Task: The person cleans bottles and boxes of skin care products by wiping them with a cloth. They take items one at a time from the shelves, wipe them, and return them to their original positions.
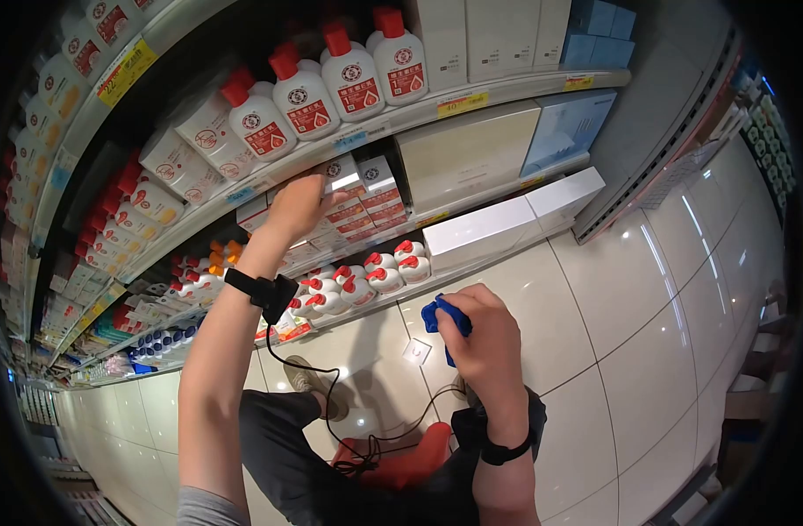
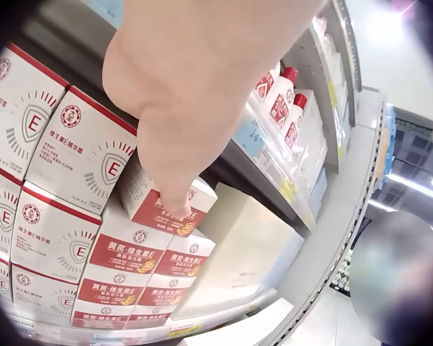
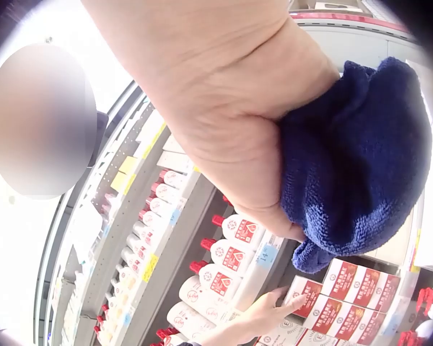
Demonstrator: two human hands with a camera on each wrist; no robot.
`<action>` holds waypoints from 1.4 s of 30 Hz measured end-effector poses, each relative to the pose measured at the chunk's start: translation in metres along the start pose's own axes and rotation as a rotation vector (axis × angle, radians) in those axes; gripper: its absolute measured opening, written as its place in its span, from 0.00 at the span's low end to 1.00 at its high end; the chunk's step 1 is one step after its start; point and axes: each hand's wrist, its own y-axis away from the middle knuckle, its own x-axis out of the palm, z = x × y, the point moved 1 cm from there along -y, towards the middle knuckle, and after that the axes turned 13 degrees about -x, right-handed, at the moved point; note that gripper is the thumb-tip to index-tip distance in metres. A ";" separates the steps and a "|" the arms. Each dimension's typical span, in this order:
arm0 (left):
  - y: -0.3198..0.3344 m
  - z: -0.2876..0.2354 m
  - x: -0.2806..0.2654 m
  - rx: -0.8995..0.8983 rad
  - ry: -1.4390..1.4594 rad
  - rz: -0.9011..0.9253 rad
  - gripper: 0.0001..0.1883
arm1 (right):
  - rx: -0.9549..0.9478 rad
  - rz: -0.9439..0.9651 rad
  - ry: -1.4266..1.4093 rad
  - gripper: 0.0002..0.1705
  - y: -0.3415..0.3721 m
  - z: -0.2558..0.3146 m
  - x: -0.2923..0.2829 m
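My left hand (image 1: 298, 209) reaches into a lower shelf bay. In the left wrist view, its thumb lies against the front of a small white-and-red carton (image 2: 151, 207), which sits askew atop matching stacked cartons (image 2: 123, 251). The hand grips this carton, its other fingers mostly hidden behind the palm. Larger white cartons (image 2: 78, 148) marked with an E stand beside the stack. Down in front of my body, my right hand (image 1: 489, 342) holds a crumpled blue cloth (image 3: 357, 158), bunched between thumb and fingers, away from the shelf.
Red-capped white bottles (image 1: 353, 83) line the shelf above, behind a price-tag edge (image 1: 454, 103). A wide cream box (image 1: 467, 153) stands right of the cartons. Pump bottles (image 1: 384, 279) fill the bottom shelf. A red stool (image 1: 419, 460) and black cable (image 1: 331, 421) are below me.
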 end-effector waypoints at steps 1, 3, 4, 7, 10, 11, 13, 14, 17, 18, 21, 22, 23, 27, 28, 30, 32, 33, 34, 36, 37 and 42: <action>0.001 0.000 -0.003 0.022 0.019 -0.008 0.38 | -0.004 0.000 -0.010 0.12 0.000 0.000 0.000; -0.001 0.001 -0.007 0.048 0.038 -0.017 0.38 | -0.004 0.003 -0.007 0.12 -0.001 0.002 0.001; -0.001 0.004 -0.008 0.072 0.012 -0.007 0.39 | -0.003 0.009 -0.007 0.12 -0.001 0.003 0.001; -0.004 0.010 -0.008 0.080 -0.026 0.021 0.40 | -0.015 0.023 0.002 0.12 0.000 0.002 0.004; -0.004 0.014 -0.009 0.063 -0.049 0.041 0.41 | 0.002 0.033 -0.004 0.12 0.000 0.004 0.005; -0.004 0.015 -0.008 0.061 -0.062 0.044 0.41 | 0.002 0.034 -0.003 0.12 0.000 0.004 0.005; -0.005 0.016 -0.007 0.051 -0.044 0.059 0.41 | 0.000 0.044 0.013 0.13 0.000 0.004 0.005; -0.005 0.017 -0.007 0.042 -0.027 0.075 0.42 | 0.000 0.045 0.013 0.13 -0.001 0.005 0.005; -0.005 0.016 -0.009 0.013 0.000 0.124 0.42 | 0.018 0.057 0.008 0.13 -0.001 0.005 0.005; -0.004 0.017 -0.007 0.014 0.000 0.124 0.42 | 0.018 0.063 0.012 0.13 -0.001 0.006 0.005; 0.000 0.019 0.002 0.162 0.031 -0.121 0.36 | 0.023 0.071 0.017 0.14 0.000 0.006 0.005; 0.000 0.019 0.003 0.131 0.049 -0.097 0.38 | 0.026 0.073 0.018 0.14 -0.001 0.006 0.005; -0.001 0.020 0.004 0.099 0.066 -0.073 0.40 | 0.026 0.073 0.017 0.14 0.000 0.005 0.006; 0.000 0.016 0.002 0.048 0.089 0.003 0.41 | 0.045 0.076 0.010 0.14 0.000 0.005 0.006; 0.001 0.016 0.002 0.062 0.080 -0.022 0.41 | 0.050 0.078 0.007 0.14 0.000 0.006 0.006; 0.001 0.017 0.002 0.076 0.072 -0.047 0.42 | 0.046 0.079 0.008 0.14 0.000 0.005 0.006; 0.001 0.018 0.003 0.094 0.059 -0.049 0.42 | 0.043 0.081 0.009 0.14 0.000 0.005 0.006; 0.002 0.017 0.000 0.094 0.059 -0.048 0.42 | 0.043 0.081 0.009 0.14 -0.001 0.006 0.006; 0.002 0.015 -0.003 0.065 0.066 -0.001 0.42 | 0.042 0.080 0.008 0.14 0.000 0.006 0.006; 0.002 0.013 -0.005 0.035 0.072 0.046 0.42 | 0.042 0.083 0.010 0.14 0.000 0.005 0.006; 0.002 0.013 -0.004 0.017 0.065 0.063 0.42 | 0.040 0.085 0.011 0.14 0.000 0.005 0.006; -0.002 0.014 -0.003 -0.038 0.019 0.111 0.42 | 0.032 0.080 0.029 0.13 0.001 0.004 0.006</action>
